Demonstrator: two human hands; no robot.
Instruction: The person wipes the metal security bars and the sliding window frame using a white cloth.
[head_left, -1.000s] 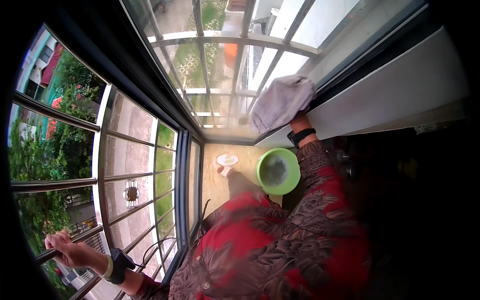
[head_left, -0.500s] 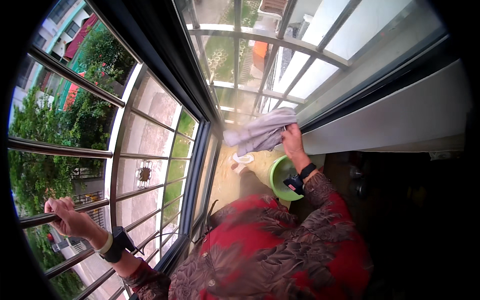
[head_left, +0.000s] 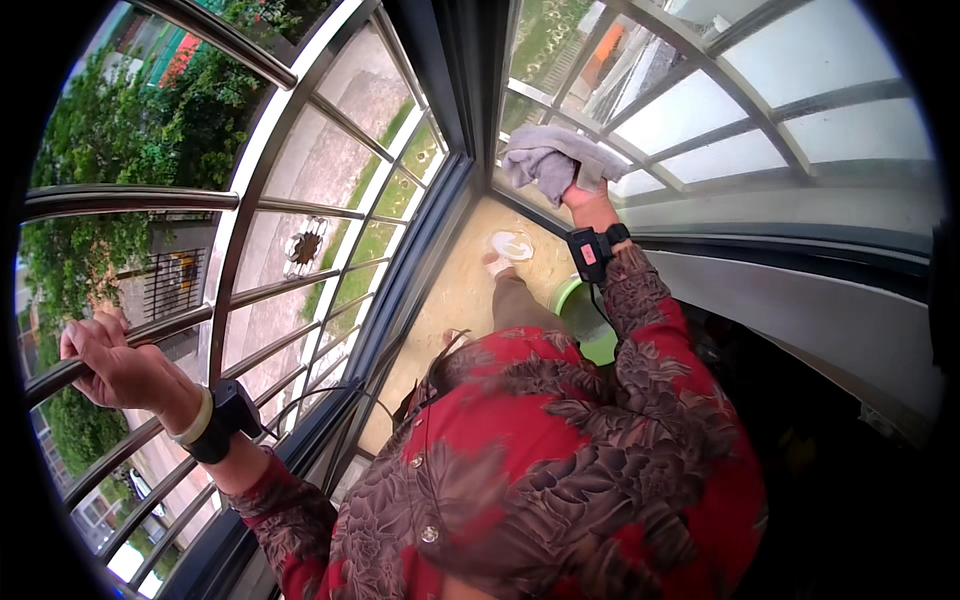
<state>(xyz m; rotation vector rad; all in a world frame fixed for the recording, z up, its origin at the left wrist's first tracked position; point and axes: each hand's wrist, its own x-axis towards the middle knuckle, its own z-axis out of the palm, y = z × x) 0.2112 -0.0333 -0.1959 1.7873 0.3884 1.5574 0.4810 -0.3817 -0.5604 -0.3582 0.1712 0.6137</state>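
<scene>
My left hand [head_left: 125, 365] is wrapped round a metal bar [head_left: 170, 326] of the window grille on the left. With my right hand [head_left: 590, 200] I hold a crumpled grey-lilac cloth [head_left: 555, 160] up against the window pane [head_left: 690, 110]. Part of the cloth hangs out past my fingers, and the fingertips are partly hidden by it. Below my right forearm stands a light green basin [head_left: 597, 345], partly covered by my sleeve.
A dark window frame [head_left: 445, 190] runs between the grille and the pane. White slippers [head_left: 513, 246] are on my foot on the tan floor [head_left: 455, 265]. A pale ledge [head_left: 790, 300] lies to the right. Beyond the bars are shrubs [head_left: 170, 150] and a paved path far below.
My right hand has moved up with the cloth, which now bunches against the pane. The view has turned, while my left hand keeps its hold on the bar.
</scene>
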